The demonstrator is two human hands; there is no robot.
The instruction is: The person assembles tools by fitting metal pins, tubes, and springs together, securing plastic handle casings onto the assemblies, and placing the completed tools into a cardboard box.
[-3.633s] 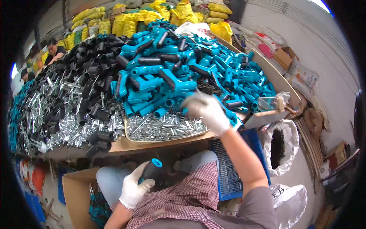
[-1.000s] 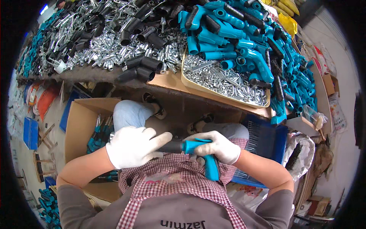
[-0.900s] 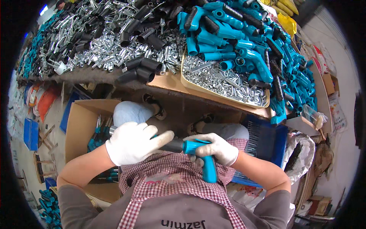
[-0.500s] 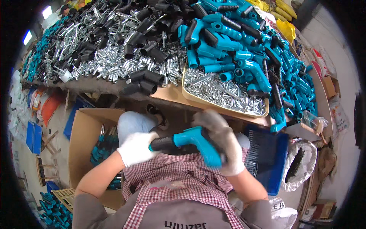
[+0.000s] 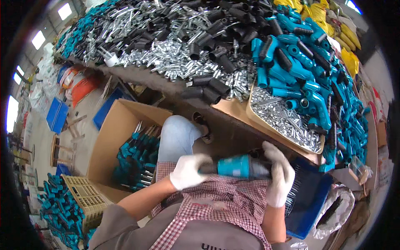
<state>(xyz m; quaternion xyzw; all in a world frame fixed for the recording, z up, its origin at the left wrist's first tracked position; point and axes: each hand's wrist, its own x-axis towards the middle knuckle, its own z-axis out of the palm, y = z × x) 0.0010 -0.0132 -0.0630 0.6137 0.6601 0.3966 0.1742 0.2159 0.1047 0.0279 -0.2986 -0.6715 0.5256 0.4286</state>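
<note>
Held level above my lap is a pistol-shaped teal and black plastic tool handle [image 5: 234,166], smeared by motion. My left hand [image 5: 191,171], in a white glove, is closed around its black end at the left. At the other end my right hand [image 5: 280,177], also gloved in white, has its fingers stretched out. The handle's right end comes close to that palm; whether they touch I cannot make out. A cardboard box [image 5: 104,137] to the left of my knee contains several teal and black tools with metal shafts [image 5: 139,156].
The bench ahead carries heaps of metal parts [image 5: 166,62], black sleeves [image 5: 208,85] and teal handles [image 5: 291,62]. A tray [image 5: 251,110] of small metal pieces sits at its edge. On the right is a blue bin [image 5: 310,200] beside a white sack [image 5: 333,221]; at left, a yellow crate [image 5: 83,196].
My view has swung, so the bench and box sit farther right. The tool handle has turned about its length, and my right hand's fingers have loosened from its teal part.
</note>
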